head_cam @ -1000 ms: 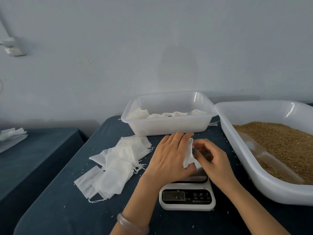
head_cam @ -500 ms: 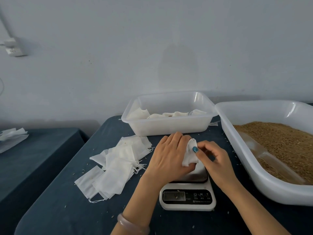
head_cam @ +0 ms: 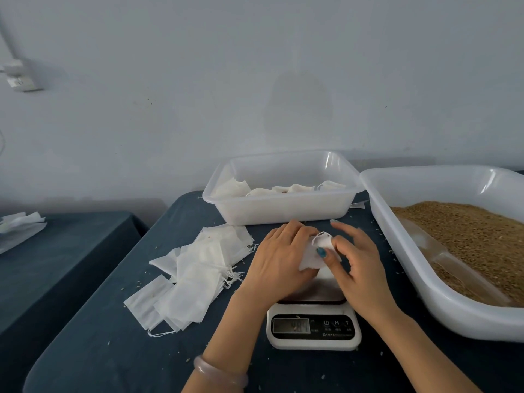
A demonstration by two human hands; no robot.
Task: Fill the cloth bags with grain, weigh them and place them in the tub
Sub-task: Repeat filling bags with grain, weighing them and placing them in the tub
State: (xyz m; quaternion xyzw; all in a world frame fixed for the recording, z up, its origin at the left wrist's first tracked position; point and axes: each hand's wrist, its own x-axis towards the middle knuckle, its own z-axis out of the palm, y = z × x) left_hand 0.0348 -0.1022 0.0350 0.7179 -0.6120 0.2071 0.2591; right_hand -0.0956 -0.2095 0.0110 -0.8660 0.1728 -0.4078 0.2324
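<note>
Both hands close on one cloth bag (head_cam: 313,255) over the scale (head_cam: 313,327): left hand (head_cam: 280,259) wraps its body, right hand (head_cam: 360,268) pinches the neck. Downward pressure would likely falsify the reading; a slack neck could spill contents onto the desk (head_cam: 113,350).

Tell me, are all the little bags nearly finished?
Not yet. Done: a few bags already lie in the small tub. In hand: the left hand and right hand hold one cloth bag over the scale. Left: a pile of empty bags lies on the table, and plenty of grain fills the big tub.
</note>
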